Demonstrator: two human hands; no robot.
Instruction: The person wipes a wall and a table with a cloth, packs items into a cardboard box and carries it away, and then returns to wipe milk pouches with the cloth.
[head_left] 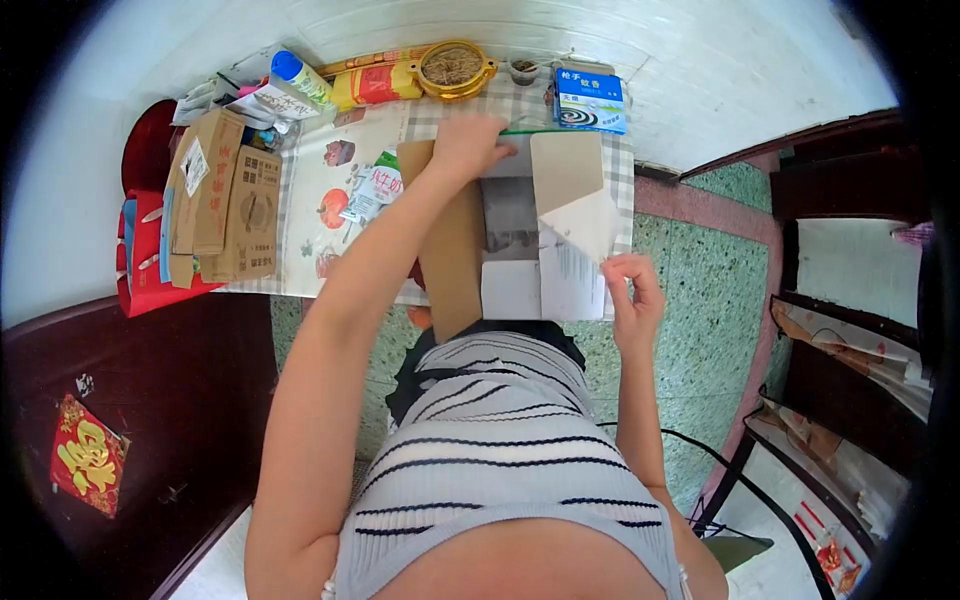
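An open cardboard box [511, 205] stands at the near edge of the table, its flaps spread. One long brown flap [455, 255] hangs out on the left. My left hand [468, 147] reaches across to the box's far end, its fingers curled at the far edge with the thumb toward the opening. At the right side, my right hand [635, 295] pinches the pointed tip of a white triangular piece [580, 225] lying across the right flap. Whether that piece is part of the flap or a loose sheet, I cannot tell. A milk packet [372, 193] lies left of the box.
A blue mosquito-coil box [590, 100] and a golden bowl [455, 70] of brown grains stand along the wall. Brown cartons [222, 205] and a red bag [145, 245] crowd the table's left end. Shelves [850, 250] stand at the right, beyond the green floor [690, 300].
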